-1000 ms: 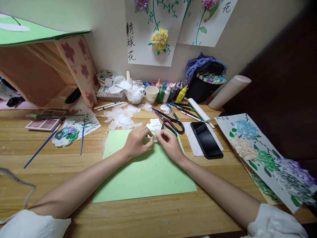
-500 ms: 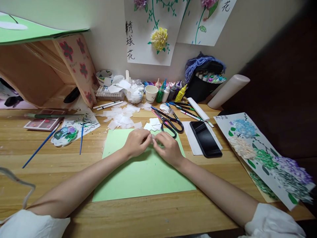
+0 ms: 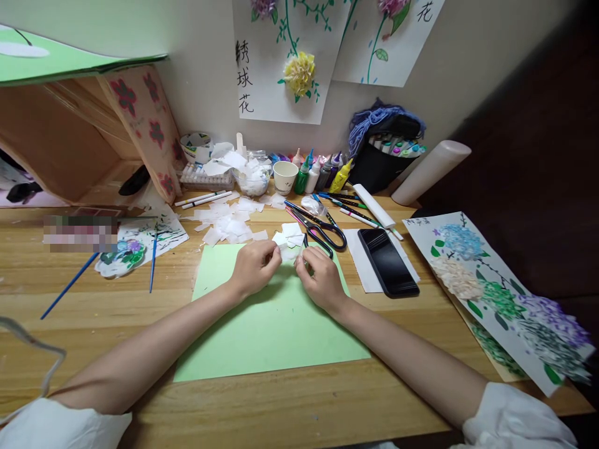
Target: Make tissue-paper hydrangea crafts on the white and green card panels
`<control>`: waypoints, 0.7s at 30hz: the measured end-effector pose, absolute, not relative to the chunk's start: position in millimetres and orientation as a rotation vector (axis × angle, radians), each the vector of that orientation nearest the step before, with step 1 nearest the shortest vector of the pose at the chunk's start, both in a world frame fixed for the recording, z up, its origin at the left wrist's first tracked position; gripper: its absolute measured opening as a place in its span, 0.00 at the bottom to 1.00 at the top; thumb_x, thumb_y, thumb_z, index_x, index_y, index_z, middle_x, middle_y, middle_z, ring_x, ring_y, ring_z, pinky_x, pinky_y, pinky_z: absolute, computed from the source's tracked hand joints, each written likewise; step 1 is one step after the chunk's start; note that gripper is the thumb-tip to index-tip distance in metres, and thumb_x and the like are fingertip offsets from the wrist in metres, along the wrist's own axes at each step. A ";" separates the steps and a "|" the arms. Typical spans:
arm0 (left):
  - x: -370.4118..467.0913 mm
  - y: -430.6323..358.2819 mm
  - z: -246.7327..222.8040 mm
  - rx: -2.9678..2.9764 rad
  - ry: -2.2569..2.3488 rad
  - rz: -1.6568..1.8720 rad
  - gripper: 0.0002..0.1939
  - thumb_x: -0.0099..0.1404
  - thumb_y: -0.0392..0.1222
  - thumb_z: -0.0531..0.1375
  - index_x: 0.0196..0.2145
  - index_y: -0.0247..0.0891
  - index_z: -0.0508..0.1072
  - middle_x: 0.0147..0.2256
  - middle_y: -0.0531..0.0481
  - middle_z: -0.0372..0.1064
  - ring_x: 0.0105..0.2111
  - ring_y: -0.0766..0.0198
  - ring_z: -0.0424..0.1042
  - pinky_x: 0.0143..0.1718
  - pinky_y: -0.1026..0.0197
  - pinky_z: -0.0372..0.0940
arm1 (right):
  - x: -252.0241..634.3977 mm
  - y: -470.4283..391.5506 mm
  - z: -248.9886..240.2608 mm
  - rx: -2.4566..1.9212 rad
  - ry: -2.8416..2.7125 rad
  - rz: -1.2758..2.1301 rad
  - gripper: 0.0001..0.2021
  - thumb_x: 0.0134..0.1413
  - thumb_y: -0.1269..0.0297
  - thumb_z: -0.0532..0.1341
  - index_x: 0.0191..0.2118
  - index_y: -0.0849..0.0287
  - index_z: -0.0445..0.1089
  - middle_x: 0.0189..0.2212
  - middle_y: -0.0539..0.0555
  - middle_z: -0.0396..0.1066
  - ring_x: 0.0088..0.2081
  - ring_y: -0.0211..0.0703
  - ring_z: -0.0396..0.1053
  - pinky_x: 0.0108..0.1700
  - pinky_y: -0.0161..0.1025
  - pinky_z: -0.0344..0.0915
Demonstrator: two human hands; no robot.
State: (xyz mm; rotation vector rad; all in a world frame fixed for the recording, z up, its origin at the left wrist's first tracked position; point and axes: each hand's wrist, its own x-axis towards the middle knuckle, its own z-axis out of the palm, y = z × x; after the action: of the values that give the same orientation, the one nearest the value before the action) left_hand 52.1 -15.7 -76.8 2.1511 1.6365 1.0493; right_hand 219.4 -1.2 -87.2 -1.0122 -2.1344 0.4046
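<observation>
Over the far edge of a light green sheet of paper (image 3: 262,340), both my hands are close together with a small gap between them. A thin, whitish piece of tissue paper (image 3: 289,253) stretches across that gap. My left hand (image 3: 255,267) pinches its left side between thumb and fingers. The fingers of my right hand (image 3: 321,277) are closed at its right side. Just beyond the hands lie small white paper squares (image 3: 289,233) and black-handled scissors (image 3: 322,236).
Loose tissue scraps (image 3: 229,224) spread behind the green sheet. A paper cup (image 3: 285,177) and paint bottles (image 3: 322,174) stand near the wall. To the right are a phone (image 3: 389,262) and a flower picture (image 3: 496,293); brushes (image 3: 153,262) and a paint-smeared palette (image 3: 121,257) lie left.
My hands have moved slightly apart, the right one shifting a little to the right. More of the tissue paper shows between them.
</observation>
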 end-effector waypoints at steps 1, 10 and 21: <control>52.0 -15.8 -76.5 2.137 1.647 1.070 0.16 0.64 0.40 0.47 0.19 0.38 0.55 0.18 0.55 0.54 0.22 0.67 0.55 0.26 0.64 0.51 | 219.5 -1.1 -87.1 -1.017 -2.124 0.423 0.11 0.58 0.71 0.49 0.24 0.56 0.53 0.23 0.51 0.59 0.29 0.42 0.59 0.33 0.38 0.54; 51.0 -14.4 -75.4 1.958 1.692 1.153 0.17 0.66 0.43 0.46 0.21 0.38 0.59 0.20 0.54 0.58 0.23 0.67 0.58 0.27 0.64 0.53 | 218.6 -1.1 -85.6 -0.998 -2.056 0.521 0.09 0.57 0.69 0.51 0.25 0.57 0.58 0.23 0.50 0.61 0.30 0.42 0.60 0.32 0.38 0.57; 50.9 -13.4 -76.7 2.120 1.621 1.110 0.15 0.66 0.40 0.47 0.21 0.38 0.57 0.20 0.54 0.57 0.23 0.67 0.57 0.27 0.63 0.52 | 221.2 1.6 -82.7 -0.865 -1.827 0.785 0.12 0.55 0.70 0.54 0.45 0.53 0.63 0.39 0.54 0.65 0.39 0.41 0.65 0.38 0.39 0.64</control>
State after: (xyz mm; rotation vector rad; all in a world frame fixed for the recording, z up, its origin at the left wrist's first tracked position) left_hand 50.9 -13.4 -76.7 2.1202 1.6207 1.1103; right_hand 221.2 1.6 -82.7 -0.8655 -1.8271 0.7851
